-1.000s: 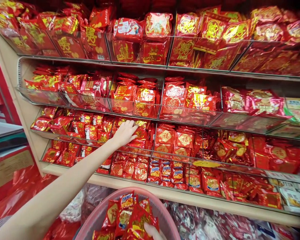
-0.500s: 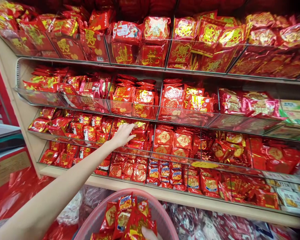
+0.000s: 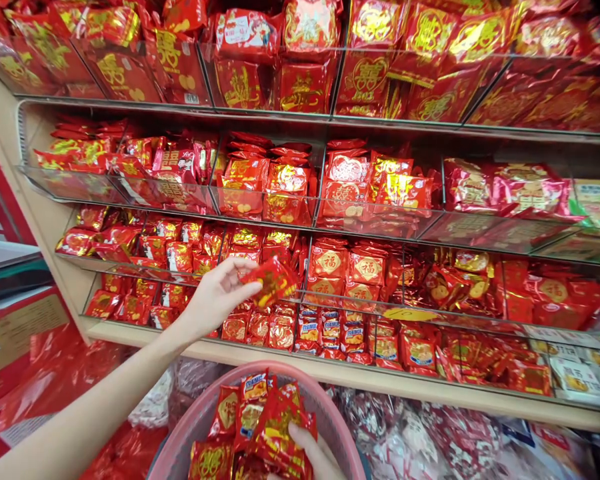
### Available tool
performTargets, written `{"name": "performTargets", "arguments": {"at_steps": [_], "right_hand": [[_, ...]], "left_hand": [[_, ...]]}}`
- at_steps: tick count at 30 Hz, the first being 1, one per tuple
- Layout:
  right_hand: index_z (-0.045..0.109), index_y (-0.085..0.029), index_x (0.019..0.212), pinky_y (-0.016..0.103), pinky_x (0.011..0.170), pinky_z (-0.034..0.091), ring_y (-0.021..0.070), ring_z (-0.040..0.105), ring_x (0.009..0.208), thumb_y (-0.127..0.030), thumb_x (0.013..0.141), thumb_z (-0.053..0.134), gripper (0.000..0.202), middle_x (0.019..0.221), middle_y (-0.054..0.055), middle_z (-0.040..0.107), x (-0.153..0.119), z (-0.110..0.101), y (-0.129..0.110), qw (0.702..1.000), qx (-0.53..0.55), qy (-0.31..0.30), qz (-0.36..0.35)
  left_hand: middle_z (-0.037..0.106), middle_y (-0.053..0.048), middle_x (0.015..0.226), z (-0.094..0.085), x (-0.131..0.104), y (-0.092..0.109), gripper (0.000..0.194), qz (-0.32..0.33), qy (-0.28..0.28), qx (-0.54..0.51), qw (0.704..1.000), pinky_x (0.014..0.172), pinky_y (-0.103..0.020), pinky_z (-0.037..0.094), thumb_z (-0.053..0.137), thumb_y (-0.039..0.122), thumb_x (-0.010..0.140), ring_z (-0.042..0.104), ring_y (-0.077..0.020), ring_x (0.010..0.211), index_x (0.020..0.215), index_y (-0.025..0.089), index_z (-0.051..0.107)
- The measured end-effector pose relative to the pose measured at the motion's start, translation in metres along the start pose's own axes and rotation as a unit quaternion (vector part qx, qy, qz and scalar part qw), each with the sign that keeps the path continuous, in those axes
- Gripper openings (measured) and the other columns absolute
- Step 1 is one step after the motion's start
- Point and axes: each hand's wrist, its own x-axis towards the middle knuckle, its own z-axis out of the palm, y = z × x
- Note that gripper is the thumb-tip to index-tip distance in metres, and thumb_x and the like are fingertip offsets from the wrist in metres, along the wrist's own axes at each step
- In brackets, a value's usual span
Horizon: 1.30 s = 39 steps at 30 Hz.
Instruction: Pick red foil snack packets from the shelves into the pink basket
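My left hand (image 3: 223, 293) pinches a shiny red and gold snack packet (image 3: 271, 281) in front of the third shelf down, clear of the packets behind it. Below, a pink plastic basket (image 3: 190, 417) holds several red snack packets, some with blue and white labels. Over the basket's contents, my right hand (image 3: 313, 453) has its thumb pressed on a red and gold packet (image 3: 283, 427). The rest of that hand is largely hidden by the packets and the frame's lower edge.
Tiered shelves with clear dividers (image 3: 275, 213) carry rows of red packets. A yellow oval tag (image 3: 411, 314) sits on the third shelf's front. Beneath the lowest board (image 3: 430, 393) lie clear bags of wrapped goods (image 3: 410, 443). Cardboard boxes (image 3: 15, 340) stand at left.
My left hand has drawn back from the third shelf, down and left, and now has a red packet in its fingers. My right hand shows more over the basket. The view has tilted slightly.
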Motion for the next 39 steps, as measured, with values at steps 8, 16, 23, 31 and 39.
{"name": "performTargets", "arguments": {"at_steps": [8, 16, 23, 31, 39], "right_hand": [[0.059, -0.021, 0.109, 0.034, 0.075, 0.057, 0.0217, 0.065, 0.098, -0.056, 0.07, 0.064, 0.053, 0.105, 0.005, 0.072, -0.017, 0.018, -0.018, 0.996, 0.009, -0.085, 0.03], [0.06, -0.028, 0.112, 0.034, 0.071, 0.058, 0.0222, 0.066, 0.098, -0.069, 0.074, 0.048, 0.057, 0.11, 0.0, 0.07, -0.026, 0.017, -0.02, 0.989, 0.013, -0.145, -0.018], [0.027, -0.038, 0.138, 0.049, 0.09, 0.05, 0.0313, 0.051, 0.121, -0.041, 0.04, 0.088, 0.115, 0.139, 0.005, 0.049, -0.008, -0.006, 0.0, 0.992, -0.053, -0.083, -0.084], [0.059, -0.025, 0.114, 0.051, 0.092, 0.049, 0.0308, 0.045, 0.127, -0.063, 0.06, 0.068, 0.067, 0.117, 0.007, 0.066, -0.01, 0.008, -0.013, 0.996, -0.033, -0.084, -0.009], [0.049, -0.019, 0.123, 0.041, 0.085, 0.053, 0.0235, 0.063, 0.103, -0.047, 0.077, 0.059, 0.055, 0.112, 0.008, 0.068, -0.031, -0.006, -0.013, 0.996, -0.028, -0.08, 0.04]], "left_hand": [[0.062, 0.003, 0.081, 0.023, -0.086, -0.007, 0.026, -0.293, -0.228, -0.122, 0.921, 0.069, -0.025, 0.041, 0.069, 0.036, 0.073, 0.053, -0.0103, 0.072, 0.09, 0.019, 0.059], [0.045, 0.009, 0.059, 0.037, -0.089, -0.012, 0.027, -0.294, -0.279, -0.097, 0.909, 0.055, -0.023, 0.029, 0.069, 0.038, 0.068, 0.037, -0.0082, 0.055, 0.082, 0.018, 0.06], [0.04, 0.01, 0.054, 0.045, -0.092, -0.025, 0.023, -0.274, -0.291, -0.022, 0.916, 0.051, -0.023, 0.026, 0.065, 0.034, 0.069, 0.034, -0.0091, 0.052, 0.084, 0.017, 0.059], [0.041, 0.009, 0.059, 0.046, -0.103, -0.04, 0.025, -0.248, -0.271, 0.043, 0.929, 0.053, -0.022, 0.029, 0.065, 0.036, 0.071, 0.036, -0.0094, 0.054, 0.089, 0.02, 0.062], [0.028, -0.009, 0.149, 0.064, -0.148, -0.031, 0.071, -0.371, -0.182, -0.093, 0.906, 0.105, -0.04, 0.032, 0.059, 0.053, 0.075, 0.034, -0.0249, 0.131, 0.135, 0.025, 0.033]]}}
